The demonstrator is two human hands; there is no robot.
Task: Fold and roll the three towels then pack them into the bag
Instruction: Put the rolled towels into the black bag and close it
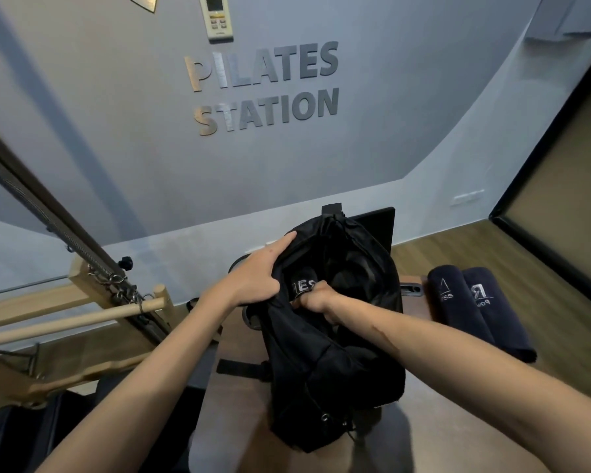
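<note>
Step in hand: seating the first rolled towel (302, 287) in the black bag (335, 353), centre of frame.

My left hand (258, 273), just left of centre, grips the left rim of the bag mouth, fingers curled over the fabric, holding it open. My right hand (316, 298) is inside the opening, fingers closed round the dark roll with white lettering.

To do well, I judge: keep the rim pulled wide and taut, push the roll down along the left wall so it stays wound, and leave room beside it for the others.

Count: one bag; three towels in total, one going in and two rolled navy towels (471, 302) lying touching side by side on the wooden surface (440, 421) at centre right.
</note>
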